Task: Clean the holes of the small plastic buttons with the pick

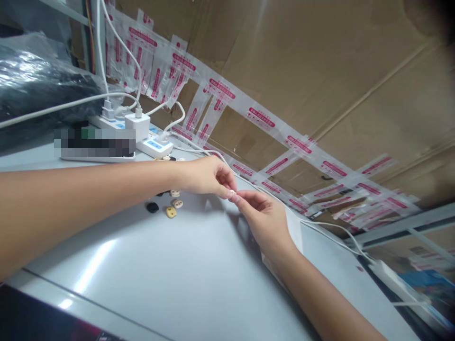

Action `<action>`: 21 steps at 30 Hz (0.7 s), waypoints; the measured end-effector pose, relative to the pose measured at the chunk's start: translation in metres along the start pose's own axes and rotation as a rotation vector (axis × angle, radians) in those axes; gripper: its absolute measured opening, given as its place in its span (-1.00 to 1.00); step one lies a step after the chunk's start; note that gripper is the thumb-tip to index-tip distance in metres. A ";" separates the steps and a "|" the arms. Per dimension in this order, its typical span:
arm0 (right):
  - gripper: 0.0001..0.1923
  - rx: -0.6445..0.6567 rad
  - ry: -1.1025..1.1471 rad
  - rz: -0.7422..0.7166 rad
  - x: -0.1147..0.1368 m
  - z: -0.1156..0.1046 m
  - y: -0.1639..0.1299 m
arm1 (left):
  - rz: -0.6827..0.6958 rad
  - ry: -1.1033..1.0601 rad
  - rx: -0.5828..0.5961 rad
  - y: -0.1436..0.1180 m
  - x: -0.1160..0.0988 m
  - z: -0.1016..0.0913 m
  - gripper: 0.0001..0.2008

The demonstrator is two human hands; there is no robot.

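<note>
My left hand (209, 175) and my right hand (266, 218) meet fingertip to fingertip just above the grey table (177, 265). Between the pinched thumbs and forefingers is a small cream-white piece (232, 192), mostly covered by the fingers. Beneath and beside my left forearm lie several small oval pieces with holes, like cord locks: a yellow one (171, 212), a cream one (177, 203) and a black one (152, 207). My forearm hides part of this group. A white sheet (294, 229) lies under my right wrist.
White power strips (154, 146) with a plugged-in adapter (138, 125) and cables stand at the back left. A blurred-out object (97, 144) lies beside them. Plastic-wrapped dark goods (39, 90) fill the far left. Taped cardboard (266, 118) rises along the table's back edge.
</note>
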State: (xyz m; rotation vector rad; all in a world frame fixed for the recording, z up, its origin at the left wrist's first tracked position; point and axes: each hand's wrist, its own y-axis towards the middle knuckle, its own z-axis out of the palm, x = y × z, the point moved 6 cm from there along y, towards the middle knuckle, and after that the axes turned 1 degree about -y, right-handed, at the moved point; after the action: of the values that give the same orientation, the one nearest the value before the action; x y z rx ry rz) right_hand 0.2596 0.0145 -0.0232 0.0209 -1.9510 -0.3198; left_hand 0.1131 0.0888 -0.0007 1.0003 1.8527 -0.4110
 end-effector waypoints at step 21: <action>-0.72 0.003 0.119 0.061 0.003 -0.001 0.004 | 0.081 -0.028 0.048 -0.001 -0.002 0.003 -0.71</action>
State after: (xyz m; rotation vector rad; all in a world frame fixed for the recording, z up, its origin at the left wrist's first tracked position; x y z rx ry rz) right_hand 0.2597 0.0180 -0.0189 -0.0175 -1.8302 -0.2694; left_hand 0.1149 0.0853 -0.0003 1.0931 1.7780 -0.4208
